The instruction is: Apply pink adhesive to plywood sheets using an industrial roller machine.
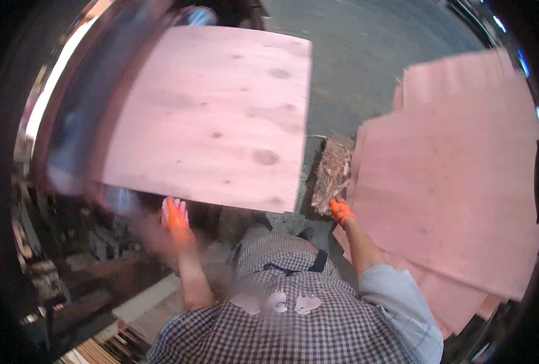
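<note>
A pinkish wood veneer sheet (205,113) with dark knots lies before me, its left side at the dark roller (80,100) of a machine. My left hand (177,220), in an orange and white glove, is at the sheet's near edge with fingers stretched out. Whether its fingertips touch the edge is hard to tell. On my right side is a pile of veneer sheets (442,182), its layers unevenly stacked. My right hand (341,211), also gloved in orange, is beside the pile's left edge, its grip unclear.
A rough block of layered wood scraps (331,175) stands between the two sheet areas. Grey concrete floor (356,54) stretches beyond. Dark machine parts (101,248) fill the lower left, with thin wooden strips (96,350) below them.
</note>
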Demonstrator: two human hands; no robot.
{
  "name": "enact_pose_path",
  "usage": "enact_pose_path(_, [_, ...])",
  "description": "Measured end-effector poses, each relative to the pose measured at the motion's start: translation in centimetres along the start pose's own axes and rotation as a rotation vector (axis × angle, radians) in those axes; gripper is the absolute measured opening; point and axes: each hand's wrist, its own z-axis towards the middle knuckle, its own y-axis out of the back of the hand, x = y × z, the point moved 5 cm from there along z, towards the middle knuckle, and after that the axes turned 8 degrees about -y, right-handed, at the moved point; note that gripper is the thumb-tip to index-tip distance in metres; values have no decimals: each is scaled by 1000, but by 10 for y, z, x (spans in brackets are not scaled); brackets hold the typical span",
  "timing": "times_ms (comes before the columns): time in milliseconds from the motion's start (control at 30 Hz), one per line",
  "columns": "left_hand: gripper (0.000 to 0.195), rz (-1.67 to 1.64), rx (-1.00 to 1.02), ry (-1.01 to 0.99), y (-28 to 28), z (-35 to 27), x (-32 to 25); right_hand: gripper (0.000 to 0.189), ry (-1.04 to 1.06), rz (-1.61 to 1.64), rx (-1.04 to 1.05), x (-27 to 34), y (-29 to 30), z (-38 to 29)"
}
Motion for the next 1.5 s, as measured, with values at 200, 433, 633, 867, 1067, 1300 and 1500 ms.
enact_pose_path(200, [73, -166, -234, -37, 19, 14, -9, 65, 261, 231, 190, 149, 17, -103])
enact_pose_path(433, [65, -544, 52, -73, 12, 75, -21, 68, 589, -24, -27, 206, 29, -132])
enact_pose_path(633, [56, -697, 224, 269, -10, -7, 10, 92, 720, -221, -91, 204, 10, -150])
enact_pose_path(867, [29, 288, 548, -451, -158, -24, 32, 88, 756, -116, -334, 156, -33, -76])
enact_pose_path(1067, [32, 78, 1312, -318, -425, -283, -66, 33, 434, 772, -623, -28, 91, -116])
enact_pose_path(1300, [64, -128, 2140, -550, -459, -683, -95, 46, -334, 290, -1327, -436, 417, -337])
enact_pose_path(1500, [62, 343, 1938, -552, -419, -588, -27, 49, -203, -232, -2112, -403, 450, -436])
